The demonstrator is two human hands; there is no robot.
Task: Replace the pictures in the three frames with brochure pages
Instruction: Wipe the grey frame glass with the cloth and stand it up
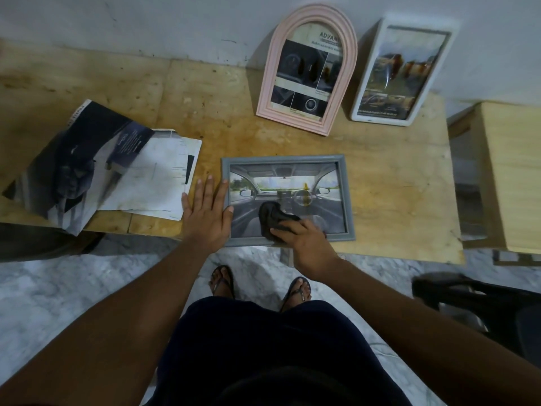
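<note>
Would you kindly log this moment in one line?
left hand: braces grey frame | right hand: grips dark cloth on it

The landscape frame (281, 160) lies flat at the front edge of the table (395, 177); behind it the arched frame (307, 71) and, right of it, the tall frame (404, 71) lean on the wall (146, 24); brochure pages (87, 171) lie left

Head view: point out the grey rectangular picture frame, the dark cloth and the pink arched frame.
Grey rectangular picture frame (281, 159), head view, on its top rail.
Dark cloth (270, 215), head view, on its bunched middle.
Pink arched frame (268, 83), head view, on its left rail.
</note>
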